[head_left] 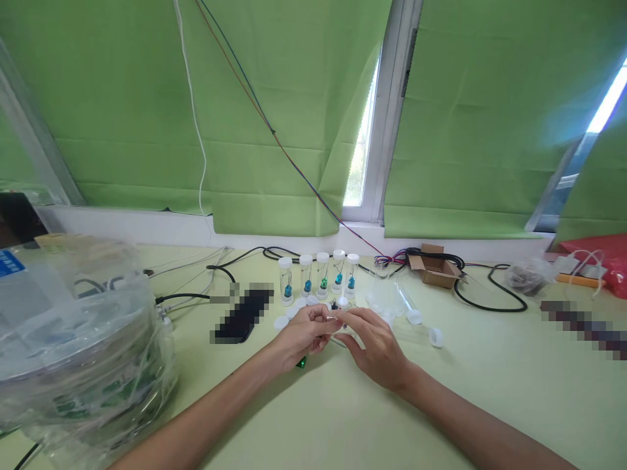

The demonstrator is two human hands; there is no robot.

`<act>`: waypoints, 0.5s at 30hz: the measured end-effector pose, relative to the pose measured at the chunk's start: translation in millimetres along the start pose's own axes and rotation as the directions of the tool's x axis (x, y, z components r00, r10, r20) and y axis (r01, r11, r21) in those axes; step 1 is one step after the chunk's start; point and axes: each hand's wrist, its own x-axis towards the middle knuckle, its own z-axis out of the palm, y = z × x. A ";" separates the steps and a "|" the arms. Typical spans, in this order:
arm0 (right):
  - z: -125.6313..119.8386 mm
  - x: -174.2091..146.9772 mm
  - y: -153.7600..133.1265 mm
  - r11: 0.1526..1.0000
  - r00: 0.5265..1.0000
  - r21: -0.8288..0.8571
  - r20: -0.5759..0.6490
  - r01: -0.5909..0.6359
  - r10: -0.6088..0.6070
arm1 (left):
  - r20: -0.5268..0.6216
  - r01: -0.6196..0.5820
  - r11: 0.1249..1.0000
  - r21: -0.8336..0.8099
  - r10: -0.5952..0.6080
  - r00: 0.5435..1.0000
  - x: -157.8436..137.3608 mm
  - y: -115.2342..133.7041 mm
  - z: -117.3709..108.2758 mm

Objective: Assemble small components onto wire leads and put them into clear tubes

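Left hand [307,329] pinches a small clear piece [334,318] above the bench [318,424], before five capped tubes [322,275]; right hand [376,346] meets it at the fingertips, though whether gripping cannot be told

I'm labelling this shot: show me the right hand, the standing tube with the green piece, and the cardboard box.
Right hand [376,344]: head view, on its back.
Tube with the green piece [322,272]: head view, clear wall above the piece.
Cardboard box [438,279]: head view, front wall.
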 end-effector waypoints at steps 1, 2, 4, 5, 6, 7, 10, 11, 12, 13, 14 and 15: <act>0.0 0.1 0.1 1.000 1.000 -0.001 0.001 0.002 -0.002 | -0.007 0.004 1.000 0.012 -0.004 1.000 0.0 0.0 0.3; 0.1 0.2 0.2 1.000 1.000 -0.001 0.002 0.004 -0.004 | -0.014 -0.001 1.000 0.020 0.001 1.000 -0.1 0.1 0.7; 0.3 0.1 0.4 1.000 1.000 -0.004 0.007 0.006 -0.006 | -0.029 -0.002 0.999 0.032 0.003 1.000 -0.3 0.7 1.8; 0.5 0.1 0.4 1.000 1.000 -0.006 0.007 0.007 -0.007 | -0.036 0.001 0.999 0.036 0.001 0.999 -0.5 1.1 2.6; 0.6 0.2 0.4 1.000 1.000 -0.009 0.008 0.010 -0.010 | -0.044 0.006 0.999 0.040 -0.004 0.999 -0.8 1.7 3.5; 0.7 0.5 0.4 1.000 1.000 -0.012 0.007 0.013 -0.013 | -0.053 0.009 0.999 0.038 -0.007 0.999 -1.2 2.2 4.4; 0.4 2.5 -0.3 1.000 1.000 -0.014 0.006 0.021 -0.021 | -0.073 0.008 1.000 0.001 -0.008 0.997 -2.1 3.0 7.5; 0.2 3.4 -0.6 1.000 1.000 -0.012 0.007 0.020 -0.020 | -0.073 -0.001 1.000 -0.021 0.000 0.997 -2.3 2.9 8.5; -0.1 4.4 -0.9 1.000 1.000 -0.010 0.006 0.019 -0.018 | -0.069 -0.012 0.999 -0.043 0.009 0.998 -2.4 2.7 9.3; -0.3 5.2 -1.1 1.000 1.000 -0.008 0.003 0.015 -0.015 | -0.060 -0.022 0.998 -0.064 0.019 0.998 -2.4 2.5 10.1; -0.3 5.7 -1.1 1.000 1.000 -0.004 -0.001 0.011 -0.011 | -0.051 -0.035 0.996 -0.086 0.030 0.998 -2.4 2.3 10.8; -0.3 6.0 -1.0 1.000 1.000 0.001 -0.009 0.004 -0.004 | -0.045 -0.048 0.993 -0.110 0.044 0.998 -2.5 2.4 11.4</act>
